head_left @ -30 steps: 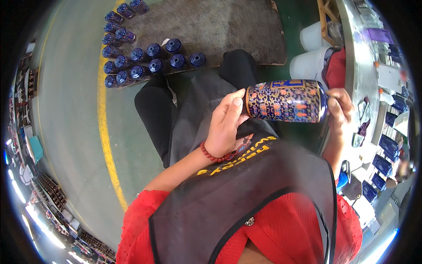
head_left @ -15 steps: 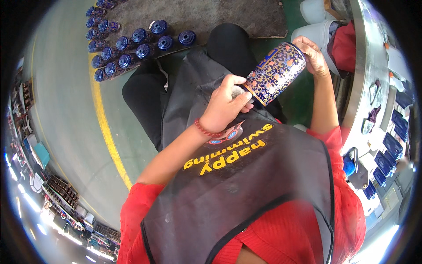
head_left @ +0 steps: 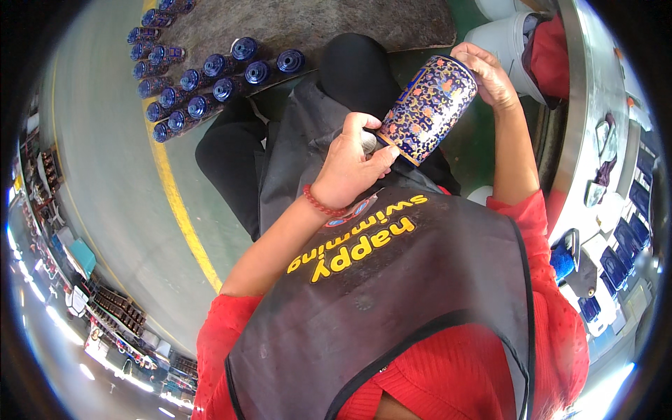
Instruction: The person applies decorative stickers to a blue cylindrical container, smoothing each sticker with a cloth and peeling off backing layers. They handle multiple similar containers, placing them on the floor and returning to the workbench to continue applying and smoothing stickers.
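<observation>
A cylindrical dark blue jar [head_left: 428,110], covered in multicoloured floral scrollwork with gold-toned edging, lies tilted above my lap between both hands. At its lower left end, my left hand [head_left: 352,162] is closed, thumb against the rim and a pale, greyish bit of material showing among the fingers; what this is I cannot make out. My right hand [head_left: 488,77] grips the upper right end, its fingers curled over the rim and partly hidden behind the jar. A dark apron [head_left: 392,280] covers my lap and chest.
Several similar blue jars [head_left: 290,61] stand in rows on a worn grey board [head_left: 371,21] at the far left. Beside my right arm are a white bucket [head_left: 490,43] with red cloth [head_left: 549,63] and a metal-edged counter [head_left: 584,91] bearing blue pieces.
The jar has turned about its length, so its blue lettered panel has rolled toward the far edge. Both hands have shifted slightly left and away from me with it.
</observation>
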`<state>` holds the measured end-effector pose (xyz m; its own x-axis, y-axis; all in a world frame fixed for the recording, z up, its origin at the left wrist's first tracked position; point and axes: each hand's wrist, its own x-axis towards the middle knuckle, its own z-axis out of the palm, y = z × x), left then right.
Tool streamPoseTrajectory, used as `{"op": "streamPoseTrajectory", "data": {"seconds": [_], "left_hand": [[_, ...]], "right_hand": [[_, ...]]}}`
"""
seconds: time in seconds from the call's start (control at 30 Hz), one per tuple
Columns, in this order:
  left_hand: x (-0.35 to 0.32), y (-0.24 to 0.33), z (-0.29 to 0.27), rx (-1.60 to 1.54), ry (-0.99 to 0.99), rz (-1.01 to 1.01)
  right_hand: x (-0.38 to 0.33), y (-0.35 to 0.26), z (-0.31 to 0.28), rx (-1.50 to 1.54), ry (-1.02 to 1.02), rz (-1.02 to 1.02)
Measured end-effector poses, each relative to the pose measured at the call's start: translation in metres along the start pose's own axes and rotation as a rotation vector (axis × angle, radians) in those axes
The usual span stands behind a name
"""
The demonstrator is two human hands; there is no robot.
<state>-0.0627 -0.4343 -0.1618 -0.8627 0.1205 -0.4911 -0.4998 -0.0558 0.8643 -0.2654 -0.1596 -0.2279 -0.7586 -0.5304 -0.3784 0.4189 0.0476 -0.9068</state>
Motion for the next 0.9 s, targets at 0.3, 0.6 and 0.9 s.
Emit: {"op": "streamPoseTrajectory", "data": {"seconds": [0.3,0.6,0.9], "left_hand": [[-0.001,-0.008,0.004,0.204,0.062,0.045],[-0.002,-0.007,0.005,0.200,0.072,0.064],[-0.006,0.000,0.015,0.309,0.176,0.165]], "right_hand": [[0.004,-0.002,0.003,-0.015,-0.002,-0.007],[0.002,0.004,-0.002,-0.016,-0.020,-0.005],[0.000,-0.003,0.005,-0.031,0.031,0.017]]}}
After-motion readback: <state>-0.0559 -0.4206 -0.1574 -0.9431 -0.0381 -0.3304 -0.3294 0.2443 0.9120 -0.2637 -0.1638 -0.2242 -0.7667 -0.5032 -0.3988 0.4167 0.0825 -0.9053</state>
